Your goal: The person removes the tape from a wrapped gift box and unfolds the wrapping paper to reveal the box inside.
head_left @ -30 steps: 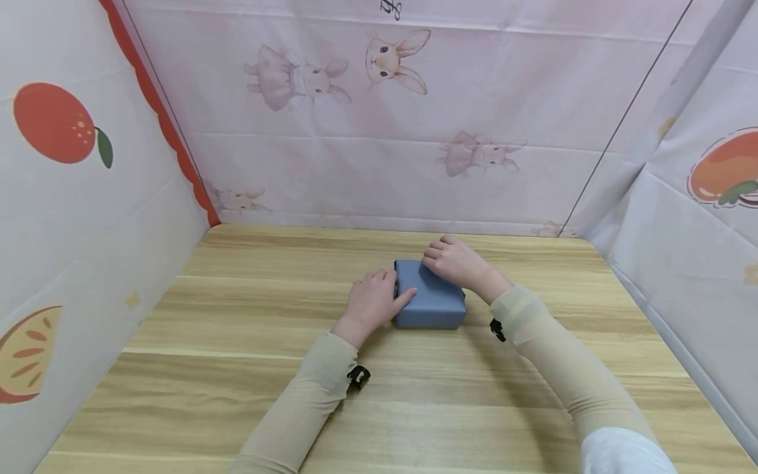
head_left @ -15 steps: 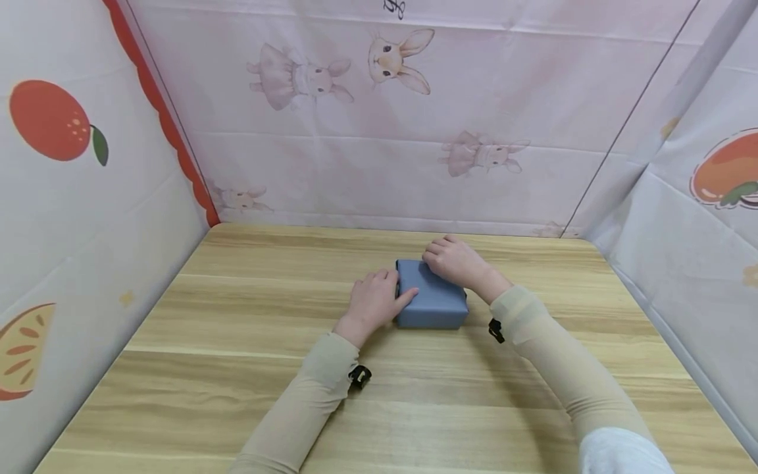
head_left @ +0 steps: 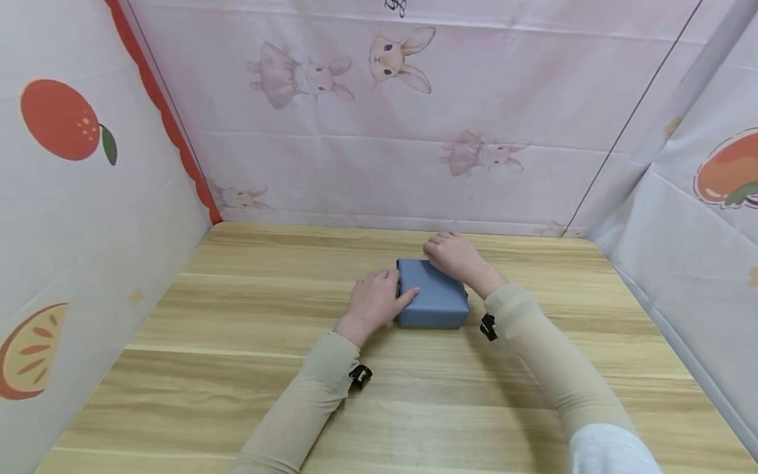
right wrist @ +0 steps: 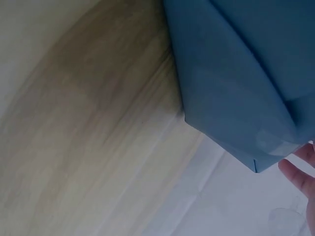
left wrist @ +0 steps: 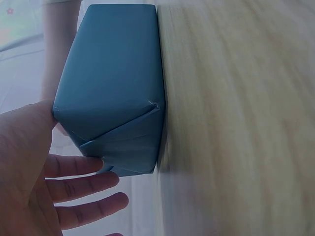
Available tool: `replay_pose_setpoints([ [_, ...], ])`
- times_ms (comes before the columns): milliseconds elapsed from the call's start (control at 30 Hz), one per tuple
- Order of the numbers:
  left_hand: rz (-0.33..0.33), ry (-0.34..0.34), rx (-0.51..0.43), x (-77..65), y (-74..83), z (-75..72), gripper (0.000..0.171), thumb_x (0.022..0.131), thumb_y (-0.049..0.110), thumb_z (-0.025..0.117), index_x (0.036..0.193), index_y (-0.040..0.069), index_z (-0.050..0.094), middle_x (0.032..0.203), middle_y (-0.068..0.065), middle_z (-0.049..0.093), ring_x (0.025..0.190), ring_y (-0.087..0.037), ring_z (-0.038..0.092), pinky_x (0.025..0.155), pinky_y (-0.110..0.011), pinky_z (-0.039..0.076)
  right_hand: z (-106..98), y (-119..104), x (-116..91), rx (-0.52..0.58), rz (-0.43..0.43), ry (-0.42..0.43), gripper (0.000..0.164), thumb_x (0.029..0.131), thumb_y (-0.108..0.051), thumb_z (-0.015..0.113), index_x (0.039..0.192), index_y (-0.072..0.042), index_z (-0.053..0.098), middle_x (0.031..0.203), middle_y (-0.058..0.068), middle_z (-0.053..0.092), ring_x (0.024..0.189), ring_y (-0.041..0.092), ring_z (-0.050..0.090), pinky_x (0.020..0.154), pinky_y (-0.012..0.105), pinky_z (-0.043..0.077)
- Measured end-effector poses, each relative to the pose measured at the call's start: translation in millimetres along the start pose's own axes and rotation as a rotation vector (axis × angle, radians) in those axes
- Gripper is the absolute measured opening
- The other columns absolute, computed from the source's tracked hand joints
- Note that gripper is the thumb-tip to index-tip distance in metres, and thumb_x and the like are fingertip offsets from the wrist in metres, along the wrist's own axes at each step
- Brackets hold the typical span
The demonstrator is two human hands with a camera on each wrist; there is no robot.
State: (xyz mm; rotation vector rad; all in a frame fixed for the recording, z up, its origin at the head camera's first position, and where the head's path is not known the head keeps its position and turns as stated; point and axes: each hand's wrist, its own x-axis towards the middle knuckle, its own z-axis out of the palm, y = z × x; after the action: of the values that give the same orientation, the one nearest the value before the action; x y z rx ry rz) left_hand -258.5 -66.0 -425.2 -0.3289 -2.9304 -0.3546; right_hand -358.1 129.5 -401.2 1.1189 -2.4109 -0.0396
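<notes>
Wood-grain table [head_left: 213,372], rabbit-print cloth [head_left: 367,164] behind. 1 blue paper-wrapped box [head_left: 435,299] on table's far half, between 2 hands. Left hand [head_left: 372,299]: thumb on top, fingers apart at folded end, not clamped. Right hand [head_left: 454,255]: fingertips by pointed flap [right wrist: 226,98]; can't tell if pinching. Best: left steadies box, right pulls flap taut, creases square, light pressure.

I am wearing close-fitting beige fabric sleeves [head_left: 296,408], small black angular wrist fittings [head_left: 360,376] and, at lower right, a white cloth upper sleeve [head_left: 612,451].
</notes>
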Motion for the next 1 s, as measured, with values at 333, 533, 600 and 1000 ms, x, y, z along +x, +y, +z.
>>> replay_pose_setpoints([
  [333,0.008,0.009,-0.017,-0.1,-1.2,1.9,0.060,0.094,0.066,0.044,0.113,0.011,0.061,0.104,-0.007,0.067,0.093,-0.027,0.066,0.077,-0.045,0.052,2.5,0.2,2.8,0.001,0.078,-0.020,0.010,0.093,-0.013,0.063,0.092,-0.009,0.072,0.091,0.006,0.072,0.086,0.026,0.066,0.078,0.042,0.051],
  [533,0.010,0.011,-0.031,-0.4,-1.3,2.2,0.059,0.094,0.065,0.044,0.111,0.011,0.060,0.101,-0.007,0.067,0.091,-0.027,0.065,0.077,-0.046,0.052,0.6,3.3,-0.1,0.025,0.125,-0.027,0.010,0.094,-0.013,0.063,0.094,-0.008,0.072,0.093,0.007,0.073,0.089,0.027,0.065,0.082,0.045,0.051],
  [600,0.010,0.010,-0.030,-0.3,-1.1,2.2,0.059,0.094,0.065,0.044,0.111,0.011,0.060,0.101,-0.007,0.067,0.091,-0.027,0.065,0.078,-0.046,0.052,0.0,4.0,-1.9,0.028,0.122,-0.010,0.010,0.094,-0.014,0.063,0.093,-0.008,0.072,0.091,0.007,0.073,0.088,0.027,0.064,0.080,0.044,0.051],
  [1000,0.001,0.001,-0.007,-0.8,0.6,1.8,0.063,0.094,0.066,0.042,0.118,0.011,0.060,0.109,-0.008,0.067,0.096,-0.028,0.066,0.080,-0.047,0.053,-3.3,-3.9,-1.9,0.064,0.108,0.013,0.019,0.091,-0.028,0.067,0.095,-0.010,0.073,0.094,0.006,0.073,0.090,0.026,0.065,0.084,0.045,0.050],
])
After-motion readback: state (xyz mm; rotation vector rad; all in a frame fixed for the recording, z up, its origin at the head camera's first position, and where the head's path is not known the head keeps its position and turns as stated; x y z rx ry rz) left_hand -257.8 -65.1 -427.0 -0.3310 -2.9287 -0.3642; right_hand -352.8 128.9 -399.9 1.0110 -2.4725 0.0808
